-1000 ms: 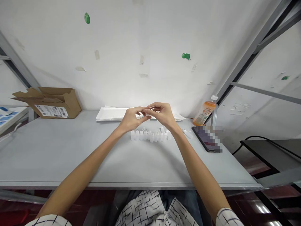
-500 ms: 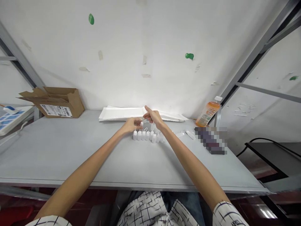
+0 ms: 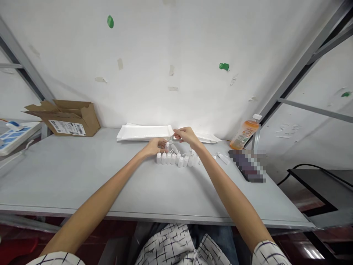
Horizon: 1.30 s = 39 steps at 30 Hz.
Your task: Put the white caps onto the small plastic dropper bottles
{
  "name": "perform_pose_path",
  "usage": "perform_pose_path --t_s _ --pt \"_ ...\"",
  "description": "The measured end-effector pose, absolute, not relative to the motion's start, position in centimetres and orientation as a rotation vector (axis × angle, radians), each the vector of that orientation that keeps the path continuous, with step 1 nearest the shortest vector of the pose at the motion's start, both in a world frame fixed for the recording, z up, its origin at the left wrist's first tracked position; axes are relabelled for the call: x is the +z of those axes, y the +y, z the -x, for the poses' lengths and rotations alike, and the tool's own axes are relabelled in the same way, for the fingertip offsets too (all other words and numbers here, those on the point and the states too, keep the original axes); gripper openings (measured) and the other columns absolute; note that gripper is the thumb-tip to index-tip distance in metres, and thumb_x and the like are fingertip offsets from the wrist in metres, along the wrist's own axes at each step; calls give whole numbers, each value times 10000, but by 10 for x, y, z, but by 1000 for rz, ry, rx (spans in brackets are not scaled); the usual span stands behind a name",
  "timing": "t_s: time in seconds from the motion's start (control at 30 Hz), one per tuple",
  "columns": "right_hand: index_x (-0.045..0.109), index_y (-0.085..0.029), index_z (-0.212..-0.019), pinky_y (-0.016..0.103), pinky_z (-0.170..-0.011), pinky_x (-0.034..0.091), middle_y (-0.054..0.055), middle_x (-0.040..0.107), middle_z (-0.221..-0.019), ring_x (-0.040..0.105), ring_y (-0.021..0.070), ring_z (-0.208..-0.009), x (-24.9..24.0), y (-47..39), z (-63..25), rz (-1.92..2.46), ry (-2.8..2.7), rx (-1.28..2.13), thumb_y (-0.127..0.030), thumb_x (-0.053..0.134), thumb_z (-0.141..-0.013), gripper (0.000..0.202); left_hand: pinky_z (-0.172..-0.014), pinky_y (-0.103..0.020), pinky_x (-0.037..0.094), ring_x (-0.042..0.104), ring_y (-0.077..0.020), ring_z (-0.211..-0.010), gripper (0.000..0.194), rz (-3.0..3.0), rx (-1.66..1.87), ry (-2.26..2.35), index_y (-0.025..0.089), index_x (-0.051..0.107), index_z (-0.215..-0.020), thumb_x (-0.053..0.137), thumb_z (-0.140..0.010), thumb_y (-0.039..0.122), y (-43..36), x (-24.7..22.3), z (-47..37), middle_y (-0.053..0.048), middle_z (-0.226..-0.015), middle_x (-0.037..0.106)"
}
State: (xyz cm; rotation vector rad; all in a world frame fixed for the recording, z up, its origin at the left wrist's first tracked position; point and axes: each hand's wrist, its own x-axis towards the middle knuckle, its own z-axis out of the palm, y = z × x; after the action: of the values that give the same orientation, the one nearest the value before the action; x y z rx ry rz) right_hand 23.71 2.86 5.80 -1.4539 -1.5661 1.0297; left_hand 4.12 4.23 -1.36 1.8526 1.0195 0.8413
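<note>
My left hand (image 3: 154,146) grips a small white dropper bottle (image 3: 167,145), held upright behind a row of similar bottles (image 3: 168,159). Thumb and fingers of my right hand (image 3: 187,135) are pinched together, up and to the right of that bottle; whatever sits between them is too small to make out. A loop of thin clear plastic shows between the two hands. One more bottle (image 3: 174,148) leans at a slant behind the row. Further bottles (image 3: 190,159) stand close together at the row's right end, partly covered by my right forearm.
White flat packs (image 3: 143,131) lie along the wall behind my hands. An open cardboard box (image 3: 71,119) and a blue-and-white case (image 3: 19,137) are at the left. On the right are an orange drink bottle (image 3: 245,133), a pixelated dark object (image 3: 246,165) and a loose white bottle (image 3: 223,158).
My right hand has moved away to the right from the bottle in my left hand, its fingers now pinched. My left hand still grips the bottle in nearly the same place.
</note>
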Motion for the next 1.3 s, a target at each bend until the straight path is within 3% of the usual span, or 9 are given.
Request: perform_pose_path --t_s 0.17,0.4,0.57,0.77,1.07,1.3 --pt "693 -141 -726 201 -507 445 56 687 -711 619 138 -670 63 28 -269 1614 -1891 844 -211 717 -785 95 -812 -364 504 657 -228 -833 443 -1841 835 1015 135 721 -923 838 -570 378 44 -15 -40 -78 -875 730" --pt "647 -158 -596 280 -566 504 70 711 -700 687 201 -670 62 39 -249 1930 -2425 912 -328 850 -648 270 -793 -376 515 655 -232 -802 436 -1823 853 996 146 713 -849 865 -527 397 47 -18 -39 -74 -835 720" --pt "604 -160 -579 309 -583 539 55 669 -578 709 249 -656 52 50 -224 2014 -2501 850 -183 849 -594 247 -804 -374 513 650 -221 -802 439 -1815 856 981 147 691 -843 856 -523 398 49 -22 -39 -63 -836 712" --pt "586 -141 -610 282 -537 566 43 682 -602 681 175 -572 58 58 -236 1901 -2447 927 -111 751 -691 186 -777 -360 507 643 -209 -775 400 -1801 858 966 141 674 -850 817 -540 350 49 -23 -40 -53 -799 696" --pt "598 -155 -601 286 -439 543 -29 550 -458 586 150 -447 67 46 -243 1657 -2323 823 -6 754 -619 216 -757 -358 503 622 -213 -760 331 -1851 874 978 149 686 -771 798 -539 357 48 -23 -41 -45 -769 688" --pt "611 -143 -721 237 -452 517 -9 613 -547 608 132 -479 66 40 -226 1552 -2390 878 -25 726 -673 172 -731 -346 485 588 -199 -735 293 -1906 859 958 149 676 -706 780 -572 387 44 -21 -42 -48 -762 658"
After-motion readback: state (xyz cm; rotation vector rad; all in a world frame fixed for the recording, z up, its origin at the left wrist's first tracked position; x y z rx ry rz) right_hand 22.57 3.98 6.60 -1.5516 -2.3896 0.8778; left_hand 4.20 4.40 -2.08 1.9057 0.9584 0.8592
